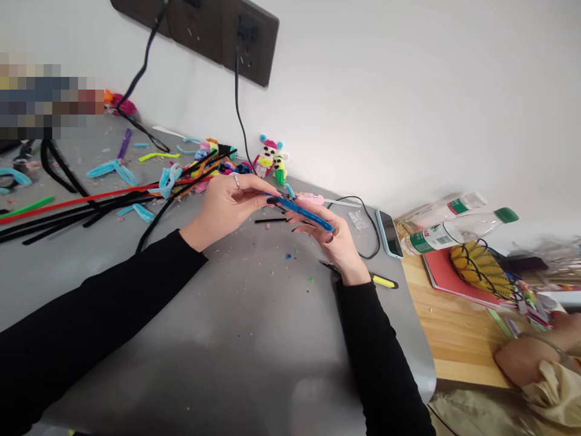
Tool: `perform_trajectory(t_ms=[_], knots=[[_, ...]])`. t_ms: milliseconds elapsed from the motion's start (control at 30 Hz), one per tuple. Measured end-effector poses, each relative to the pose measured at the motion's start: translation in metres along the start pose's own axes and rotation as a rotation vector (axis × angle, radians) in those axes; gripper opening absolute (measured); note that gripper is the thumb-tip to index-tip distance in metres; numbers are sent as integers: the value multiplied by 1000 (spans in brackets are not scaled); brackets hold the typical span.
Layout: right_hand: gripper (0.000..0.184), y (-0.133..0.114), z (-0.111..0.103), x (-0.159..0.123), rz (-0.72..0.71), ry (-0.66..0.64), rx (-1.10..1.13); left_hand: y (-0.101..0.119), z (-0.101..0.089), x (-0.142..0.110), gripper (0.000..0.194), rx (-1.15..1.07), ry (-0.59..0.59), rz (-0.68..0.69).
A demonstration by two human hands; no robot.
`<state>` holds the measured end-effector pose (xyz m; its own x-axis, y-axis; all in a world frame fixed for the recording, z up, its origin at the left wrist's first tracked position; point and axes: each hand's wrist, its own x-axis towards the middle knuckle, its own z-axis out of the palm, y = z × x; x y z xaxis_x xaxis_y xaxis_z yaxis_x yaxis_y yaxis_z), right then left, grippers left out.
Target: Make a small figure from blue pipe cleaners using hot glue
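Observation:
My right hand [333,239] is wrapped around a slim blue-handled tool [308,215], whose exact kind I cannot make out. The tool's far end points left, toward the fingertips of my left hand [233,203]. Thumb and fingers of the left hand are pinched together there; whatever lies between them is hidden. Just beyond the fingertips shows a short light-blue fuzzy piece [289,191], and behind the right hand lies a pink object [310,198]. A short black pipe cleaner [271,220] rests on the grey tabletop [254,351] below the hands.
Pipe cleaners [109,197] are strewn at left. Two small fuzzy dolls [269,154] stand by the wall. At right are a phone [389,233], a yellow-black cutter knife [384,281], plastic bottles [454,233] and another person's arm [526,357]. Cables hang from the sockets [247,42].

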<state>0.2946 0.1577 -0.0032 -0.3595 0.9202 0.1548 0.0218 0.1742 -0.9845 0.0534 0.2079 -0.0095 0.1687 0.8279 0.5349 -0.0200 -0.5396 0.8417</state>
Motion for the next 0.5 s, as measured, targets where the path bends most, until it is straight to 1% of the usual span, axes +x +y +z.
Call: perform_trajectory(t_ms=[133, 267, 400, 500], knots=[[91, 1, 0, 1, -5, -26, 18, -3, -1, 0, 23, -13, -3, -17], [90, 1, -2, 1, 3, -39, 8, -5, -1, 0, 19, -14, -14, -5], [91, 1, -1, 2, 55, -16, -11, -6, -2, 0, 19, 37, -33, 3], [89, 0, 1, 3, 61, -3, 2, -5, -3, 0, 20, 79, -42, 10]])
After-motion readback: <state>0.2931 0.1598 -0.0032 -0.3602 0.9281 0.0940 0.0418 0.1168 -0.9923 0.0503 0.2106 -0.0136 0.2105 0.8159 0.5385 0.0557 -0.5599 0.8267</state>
